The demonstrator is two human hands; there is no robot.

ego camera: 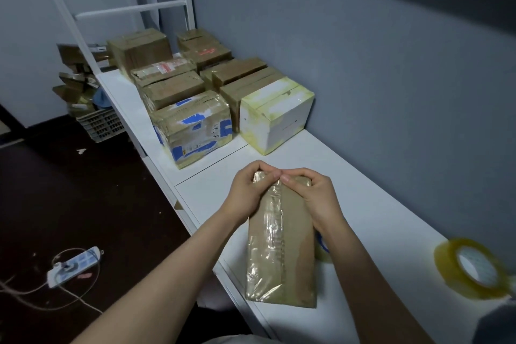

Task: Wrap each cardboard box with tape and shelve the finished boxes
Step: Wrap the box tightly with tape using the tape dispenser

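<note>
Head view, box: a long flat cardboard box [282, 246] lies on the white bench [377, 204], close in front of the person.
Long axis: it runs from the person's body away toward the wall end, with the near end by the bench's front edge and the far end under both hands.
Tape strip: a glossy strip [275, 220] runs lengthwise along the top, left of centre.
Left hand: the left hand [248, 190] grips the far left corner, its fingers [268, 173] curled over the end.
Right hand: the right hand [312, 195] grips the far right corner with fingers curled the same way, and the fingertips of the two hands meet at the far edge.
Step, as judged: they are pressing the tape end down over the far edge.
Tape roll: the roll [472, 271] lies on the bench to the right, well apart from the box and nearer the right hand.
Finished boxes: a white box [276, 117] and a blue-marked box [192, 128] front a cluster further along the bench, beyond the hands and to the left.
Next move turns on: probably a push or lift along the box's own axis, away and leftward.
</note>
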